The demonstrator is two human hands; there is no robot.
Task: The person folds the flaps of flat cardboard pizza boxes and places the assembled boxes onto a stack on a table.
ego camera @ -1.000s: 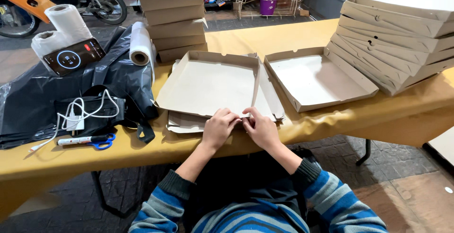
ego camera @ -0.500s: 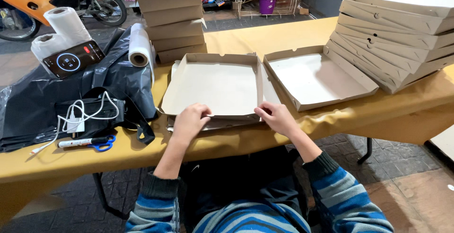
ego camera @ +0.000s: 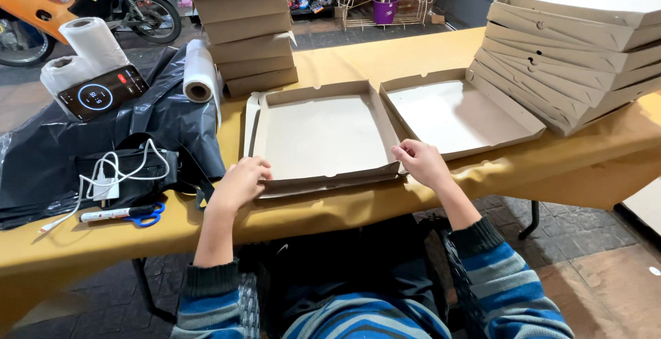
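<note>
Centre frame: 2 hands pinch front wall of flat brown cardboard box (ego camera: 323, 139); left hand (ego camera: 241, 182) left corner, right hand (ego camera: 421, 162) right corner.

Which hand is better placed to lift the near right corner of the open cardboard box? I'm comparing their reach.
The right hand: its fingers already rest on that corner of the open cardboard box, while the left hand holds the near left corner.

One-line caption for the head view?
Both hands, left hand and right hand, grip the near wall of an open cardboard box.
</note>
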